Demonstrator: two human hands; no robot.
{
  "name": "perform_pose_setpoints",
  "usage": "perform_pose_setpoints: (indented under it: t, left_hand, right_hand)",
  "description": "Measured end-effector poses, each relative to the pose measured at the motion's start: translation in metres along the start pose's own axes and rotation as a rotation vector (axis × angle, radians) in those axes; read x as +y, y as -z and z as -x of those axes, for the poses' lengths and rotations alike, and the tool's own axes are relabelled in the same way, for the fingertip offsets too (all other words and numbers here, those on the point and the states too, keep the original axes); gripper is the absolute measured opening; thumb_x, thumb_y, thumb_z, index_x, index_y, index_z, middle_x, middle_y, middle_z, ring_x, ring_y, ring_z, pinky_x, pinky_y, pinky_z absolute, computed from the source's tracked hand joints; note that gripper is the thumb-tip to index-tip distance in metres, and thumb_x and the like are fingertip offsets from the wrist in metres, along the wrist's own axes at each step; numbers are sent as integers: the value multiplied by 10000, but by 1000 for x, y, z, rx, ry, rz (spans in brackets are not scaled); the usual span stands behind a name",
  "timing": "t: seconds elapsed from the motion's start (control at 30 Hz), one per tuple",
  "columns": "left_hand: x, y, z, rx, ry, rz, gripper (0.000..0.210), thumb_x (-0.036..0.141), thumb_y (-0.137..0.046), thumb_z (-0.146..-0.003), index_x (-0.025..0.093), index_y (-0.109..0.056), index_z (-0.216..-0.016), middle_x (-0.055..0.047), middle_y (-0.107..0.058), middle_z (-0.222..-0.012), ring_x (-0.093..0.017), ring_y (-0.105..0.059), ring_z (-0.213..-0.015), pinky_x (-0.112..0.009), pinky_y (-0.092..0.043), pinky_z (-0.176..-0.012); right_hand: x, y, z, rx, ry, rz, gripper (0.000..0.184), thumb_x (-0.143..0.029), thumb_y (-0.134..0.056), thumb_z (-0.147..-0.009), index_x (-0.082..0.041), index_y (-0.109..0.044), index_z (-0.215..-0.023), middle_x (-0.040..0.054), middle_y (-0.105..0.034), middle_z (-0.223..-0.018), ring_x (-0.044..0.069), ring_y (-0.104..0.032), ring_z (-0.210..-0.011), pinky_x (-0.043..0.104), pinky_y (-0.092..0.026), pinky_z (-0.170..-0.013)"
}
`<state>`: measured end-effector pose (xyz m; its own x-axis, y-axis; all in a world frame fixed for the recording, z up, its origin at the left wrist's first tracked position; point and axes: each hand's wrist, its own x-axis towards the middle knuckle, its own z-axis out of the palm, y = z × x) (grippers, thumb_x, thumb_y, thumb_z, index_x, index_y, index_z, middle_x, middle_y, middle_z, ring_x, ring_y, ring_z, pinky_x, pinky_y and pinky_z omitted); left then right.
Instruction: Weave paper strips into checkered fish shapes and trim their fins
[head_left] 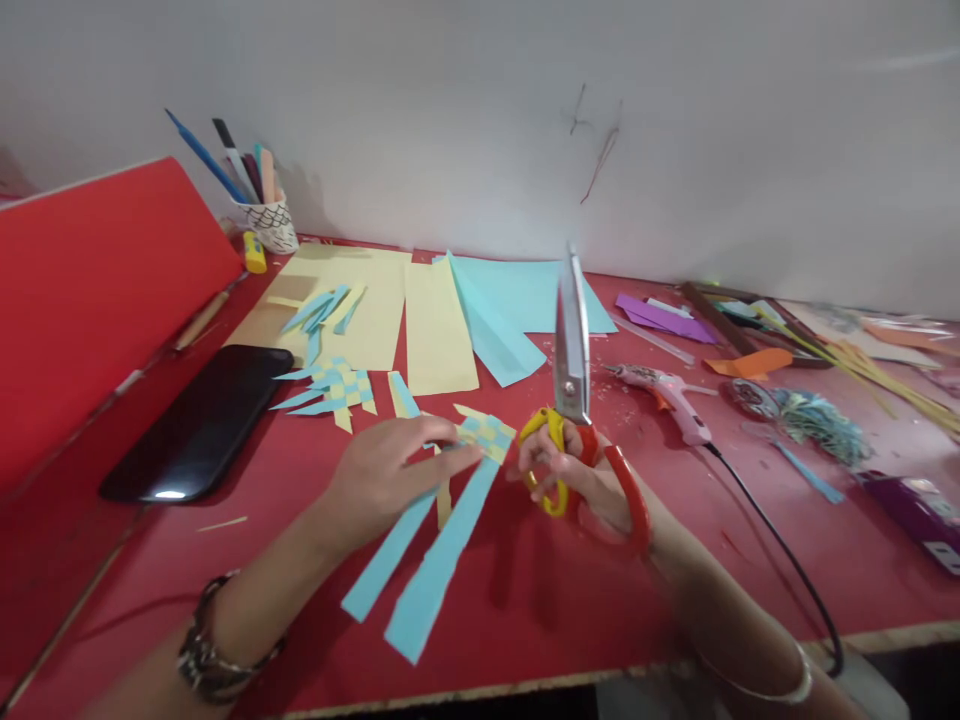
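A small woven piece of blue and cream paper strips (487, 437) is under the fingers of my left hand (397, 465), which holds it by its left side. From it, long blue paper strips (431, 590) hang toward the table's front edge. My right hand (585, 480) grips scissors (572, 370) by their yellow and red handles, the metal blades pointing up and away from the paper. Left of the held piece lies another woven paper piece (341, 385) with loose pointed ends.
Cream sheets (441, 335) and blue sheets (532, 300) lie at the back, with loose cut strips (322, 310). A phone (206, 425) is at left, near a pen cup (271, 222). To the right are a pink glue gun (675, 400) with a cord, purple paper (664, 318) and yarn (821, 425).
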<state>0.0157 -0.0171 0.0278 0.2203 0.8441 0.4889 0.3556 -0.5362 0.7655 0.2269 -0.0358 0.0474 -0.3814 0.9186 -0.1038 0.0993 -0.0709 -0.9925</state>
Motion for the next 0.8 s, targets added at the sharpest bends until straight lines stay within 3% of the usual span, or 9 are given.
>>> perform_pose_setpoints:
  t: [0.07, 0.13, 0.2, 0.33, 0.43, 0.53, 0.63, 0.8]
  left_hand:
    - [-1, -3, 1, -161, -193, -134, 182, 238, -574, -736, 335, -670, -855, 17, -677, -751, -146, -619, -687, -216, -447, -618]
    - [-2, -3, 0, -229, -343, -212, 282, 173, -499, -773, 352, -645, -936, -1, -680, -837, -160, -625, -774, -238, -450, -675]
    - [-2, -3, 0, -252, -360, -201, 329, 138, -472, -771, 357, -635, -956, -9, -676, -878, -166, -621, -814, -258, -452, -704]
    - [1, -1, 1, -219, -259, -96, 287, 148, -461, -755, 314, -652, -892, -33, -644, -935, -170, -601, -848, -262, -464, -695]
    - [4, 1, 0, -137, -121, 29, 223, 147, -443, -730, 241, -645, -735, -43, -622, -740, -153, -589, -676, -245, -461, -586]
    - [4, 0, -3, -290, 162, 283, 238, 231, -398, -741, 208, -605, -625, -12, -553, -532, -135, -534, -482, -241, -441, -476]
    - [4, -6, -2, -442, 378, 465, 237, 318, -428, -748, 206, -593, -621, -3, -558, -522, -135, -540, -447, -244, -450, -451]
    - [8, -16, 5, -411, 429, 379, 281, 384, -466, -768, 213, -635, -623, 5, -539, -442, -167, -555, -476, -239, -430, -420]
  right_hand:
    - [2, -6, -4, 105, -26, -107, 335, -441, -622, -657, -198, -392, -648, -34, -472, -635, 103, -526, -613, 249, -461, -577]
    - [3, -10, -8, 221, -75, -196, 385, -380, -696, -576, -200, -357, -612, -65, -436, -582, 81, -510, -557, 240, -466, -574]
    - [3, -11, -11, 294, -112, -272, 395, -333, -723, -534, -197, -358, -604, -74, -447, -574, 70, -510, -539, 237, -470, -576]
    - [5, -8, -13, 371, -126, -344, 370, -273, -720, -526, -197, -367, -608, -80, -463, -571, 72, -524, -537, 239, -467, -562]
    - [8, -7, -13, 377, -112, -342, 339, -248, -690, -563, -200, -360, -625, -84, -463, -561, 71, -521, -520, 232, -453, -532]
    - [10, -9, -10, 348, -107, -303, 300, -232, -652, -608, -201, -356, -645, -86, -468, -551, 67, -509, -494, 219, -434, -490]
    - [10, -12, -9, 316, -104, -230, 277, -210, -630, -627, -199, -354, -645, -92, -441, -532, 56, -480, -464, 202, -408, -457]
    - [7, -18, -7, 224, -81, -114, 306, -242, -624, -642, -205, -320, -643, -89, -403, -546, 58, -443, -443, 210, -378, -433]
